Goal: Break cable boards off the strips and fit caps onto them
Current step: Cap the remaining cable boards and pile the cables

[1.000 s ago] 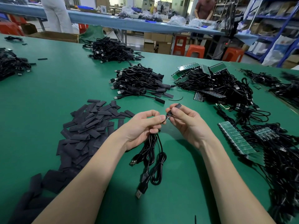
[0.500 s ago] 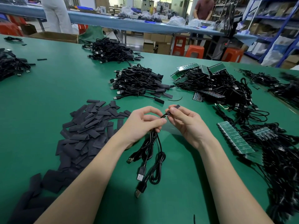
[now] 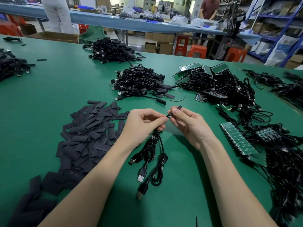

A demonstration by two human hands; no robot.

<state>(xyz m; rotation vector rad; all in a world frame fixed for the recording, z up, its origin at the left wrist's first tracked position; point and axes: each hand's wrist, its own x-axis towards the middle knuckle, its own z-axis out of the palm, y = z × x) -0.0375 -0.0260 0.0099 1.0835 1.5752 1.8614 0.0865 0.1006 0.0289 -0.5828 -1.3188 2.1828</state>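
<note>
You will find nothing here that can be read. The long green circuit-board strip [image 3: 237,139] near the right edge of the green tabletop [image 3: 49,95] carries fine pale markings, too small to make out. The flat black sleeve caps [image 3: 91,128] heaped toward the left edge show faint print that stays illegible. The cardboard boxes [image 3: 157,41] beyond the far edge bear no legible lettering.

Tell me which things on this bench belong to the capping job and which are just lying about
In the job:
left hand, gripping cables
right hand, pinching a cap
loose caps
board strips
capped cables

Lying about:
orange stools
cardboard box
far bench
</note>
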